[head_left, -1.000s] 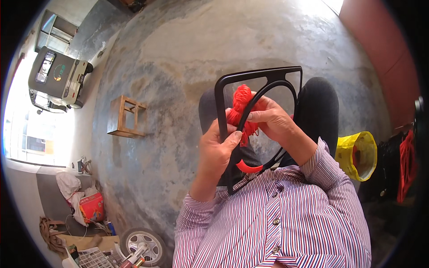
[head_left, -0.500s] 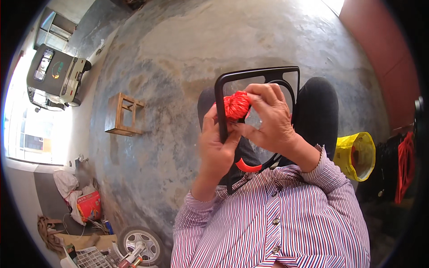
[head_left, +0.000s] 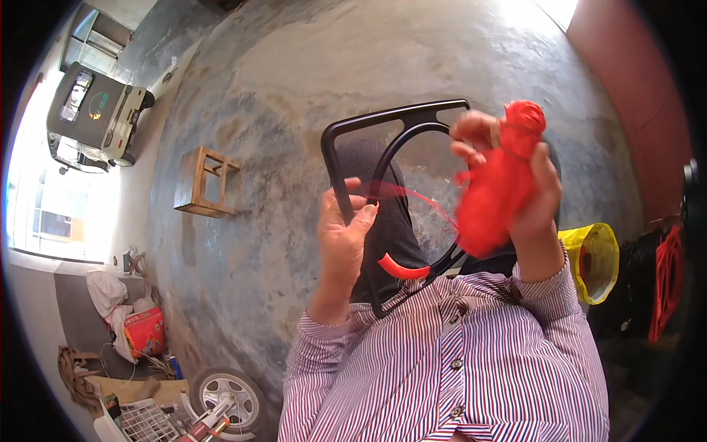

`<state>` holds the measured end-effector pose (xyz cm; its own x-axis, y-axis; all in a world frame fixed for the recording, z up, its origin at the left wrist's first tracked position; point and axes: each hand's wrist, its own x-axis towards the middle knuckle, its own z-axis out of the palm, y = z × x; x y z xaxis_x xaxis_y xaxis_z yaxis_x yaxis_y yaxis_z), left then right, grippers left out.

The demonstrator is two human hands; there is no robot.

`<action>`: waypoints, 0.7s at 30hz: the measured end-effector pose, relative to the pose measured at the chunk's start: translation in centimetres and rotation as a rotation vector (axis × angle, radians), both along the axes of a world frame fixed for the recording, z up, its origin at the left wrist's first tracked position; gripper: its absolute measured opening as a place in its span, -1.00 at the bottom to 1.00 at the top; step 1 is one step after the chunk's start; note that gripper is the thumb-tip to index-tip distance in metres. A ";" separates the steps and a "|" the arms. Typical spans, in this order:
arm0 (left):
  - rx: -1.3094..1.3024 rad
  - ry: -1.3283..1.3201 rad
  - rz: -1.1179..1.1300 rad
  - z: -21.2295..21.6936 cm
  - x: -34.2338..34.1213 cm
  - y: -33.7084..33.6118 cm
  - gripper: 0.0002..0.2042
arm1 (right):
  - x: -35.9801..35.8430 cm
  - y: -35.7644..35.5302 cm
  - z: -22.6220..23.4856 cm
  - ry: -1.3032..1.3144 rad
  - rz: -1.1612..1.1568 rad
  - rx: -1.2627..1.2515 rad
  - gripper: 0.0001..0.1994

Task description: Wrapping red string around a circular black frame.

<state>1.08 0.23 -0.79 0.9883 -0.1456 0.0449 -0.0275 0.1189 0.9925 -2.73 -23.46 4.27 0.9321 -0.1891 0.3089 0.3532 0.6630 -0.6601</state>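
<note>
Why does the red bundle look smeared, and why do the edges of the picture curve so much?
In the head view, the red cord bundle in the right hand is motion-blurred, while the black plastic frame held by the left hand stays sharp; the fisheye lens bends the concrete floor toward a dark rim; daylight glares white at the far left.

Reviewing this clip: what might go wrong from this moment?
The red cord bundle in the right hand looks loose and blurred, so it may tangle or slip. The left hand alone grips the black frame, which could twist or drop. The strand across the frame might slacken.
</note>
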 end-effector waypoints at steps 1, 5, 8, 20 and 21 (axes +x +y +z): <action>-0.017 0.053 -0.014 -0.1 0.1 0.2 -0.90 | -0.6 0.0 -0.1 -0.028 0.116 0.064 -0.40; -0.089 0.167 -0.122 -0.6 0.7 1.1 -0.92 | -3.9 0.1 -1.9 -0.091 0.475 0.186 -0.38; -0.073 0.198 -0.154 0.0 0.8 1.5 -0.89 | -5.0 -0.9 -4.1 -0.086 0.543 0.078 -0.35; -0.008 0.183 -0.205 0.8 0.1 0.0 -0.89 | -0.8 -1.4 -6.9 0.365 0.066 -1.180 -0.59; 0.001 0.168 -0.224 0.8 0.1 -0.3 -0.89 | -0.1 -1.4 -7.7 0.388 0.029 -1.241 -0.58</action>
